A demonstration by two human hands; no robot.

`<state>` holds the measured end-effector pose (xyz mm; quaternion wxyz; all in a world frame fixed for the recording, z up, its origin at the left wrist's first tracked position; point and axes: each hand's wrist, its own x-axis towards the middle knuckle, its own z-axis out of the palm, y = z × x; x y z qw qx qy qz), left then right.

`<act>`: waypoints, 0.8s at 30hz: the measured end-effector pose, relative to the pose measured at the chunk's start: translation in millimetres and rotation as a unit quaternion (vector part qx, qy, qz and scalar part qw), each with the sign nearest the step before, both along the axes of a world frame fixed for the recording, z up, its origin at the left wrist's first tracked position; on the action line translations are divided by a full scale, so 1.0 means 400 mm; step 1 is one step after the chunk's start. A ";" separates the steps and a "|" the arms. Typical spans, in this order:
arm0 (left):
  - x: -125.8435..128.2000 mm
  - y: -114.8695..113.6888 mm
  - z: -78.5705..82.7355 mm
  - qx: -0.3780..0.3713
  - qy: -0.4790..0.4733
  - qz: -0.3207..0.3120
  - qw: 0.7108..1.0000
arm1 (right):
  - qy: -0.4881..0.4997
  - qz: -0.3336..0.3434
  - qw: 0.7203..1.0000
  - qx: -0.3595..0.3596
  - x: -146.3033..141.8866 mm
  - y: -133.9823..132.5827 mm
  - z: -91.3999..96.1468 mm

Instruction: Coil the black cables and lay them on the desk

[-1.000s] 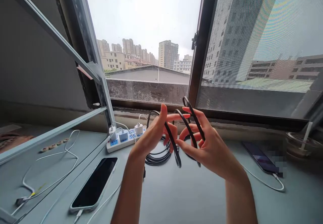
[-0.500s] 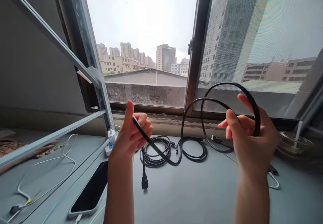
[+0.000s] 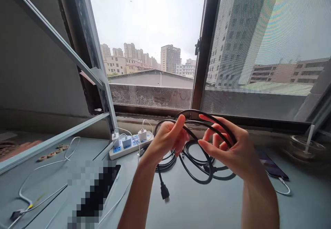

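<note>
A black HDMI cable (image 3: pixel 198 181) hangs in loose loops between my two hands above the desk. My left hand (image 3: pixel 169 137) is closed around the cable, thumb up. Below that hand one end dangles, with a black plug (image 3: pixel 164 191) and a pale metal tip. My right hand (image 3: pixel 236 153) curls around the loops at the right, pinching them between thumb and fingers. The two hands are close together but apart. Behind the loops, coiled black cables (image 3: pixel 167 167) lie on the desk, partly hidden by my hands.
A white power strip (image 3: pixel 130 148) with plugged-in chargers stands behind my left wrist. At left lies a partly pixelated phone (image 3: pixel 99 191). Another phone (image 3: pixel 274 167) and a clear cup with a straw (image 3: pixel 301 148) are at right. A metal frame (image 3: pixel 90 74) rises at left.
My hands have come closer together: the left moved right, the right moved left and slightly lower. The cable loops came down and left with them. The dangling plug shifted right.
</note>
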<state>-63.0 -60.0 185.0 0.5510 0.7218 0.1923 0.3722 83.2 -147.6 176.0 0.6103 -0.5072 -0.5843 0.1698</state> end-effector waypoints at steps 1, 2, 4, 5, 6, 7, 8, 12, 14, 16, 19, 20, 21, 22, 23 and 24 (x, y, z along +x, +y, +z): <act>-0.008 -0.002 0.005 0.015 0.008 -0.004 1.000 | -0.009 0.000 1.000 -0.004 0.008 -0.008 0.002; -0.016 -0.005 0.010 0.025 0.012 -0.013 1.000 | -0.021 0.000 1.000 -0.006 0.015 -0.016 0.003; -0.023 -0.012 0.017 0.037 0.019 -0.041 0.998 | -0.060 0.000 0.998 -0.008 0.018 -0.026 0.005; -0.022 -0.014 0.018 0.045 0.022 -0.044 0.998 | -0.082 -0.007 0.997 -0.006 0.016 -0.028 0.005; -0.017 -0.016 0.017 0.058 0.029 -0.037 0.997 | -0.102 -0.019 0.995 0.000 0.011 -0.026 0.004; -0.009 -0.018 0.014 0.076 0.038 -0.020 0.996 | -0.118 -0.032 0.992 0.011 0.006 -0.021 0.002; 0.000 -0.019 0.010 0.096 0.046 0.002 0.994 | -0.128 -0.043 0.991 0.024 0.002 -0.014 -0.001; 0.023 -0.022 -0.003 0.147 0.056 0.065 0.985 | -0.130 -0.070 0.987 0.066 0.007 0.022 -0.011; 0.018 -0.028 0.000 0.150 0.053 0.059 0.986 | -0.118 -0.072 0.988 0.075 0.021 0.032 -0.012; 0.004 -0.042 0.010 0.145 0.064 0.035 0.987 | -0.097 -0.078 0.988 0.093 0.035 0.036 -0.012; -0.021 -0.074 0.030 0.151 0.082 -0.008 0.985 | -0.062 -0.119 0.983 0.124 0.050 0.035 -0.013; -0.028 -0.085 0.036 0.158 0.074 -0.016 0.985 | -0.050 -0.139 0.980 0.132 0.053 0.034 -0.013; -0.035 -0.094 0.041 0.168 0.054 -0.014 0.984 | -0.036 -0.158 0.977 0.141 0.056 0.032 -0.014; -0.042 -0.101 0.044 0.183 0.022 -0.001 0.983 | -0.018 -0.174 0.973 0.149 0.059 0.030 -0.014; -0.048 -0.105 0.046 0.204 -0.016 0.023 0.979 | 0.002 -0.185 0.970 0.157 0.062 0.028 -0.014; -0.054 -0.105 0.047 0.229 -0.054 0.057 0.970 | 0.025 -0.192 0.967 0.168 0.066 0.024 -0.014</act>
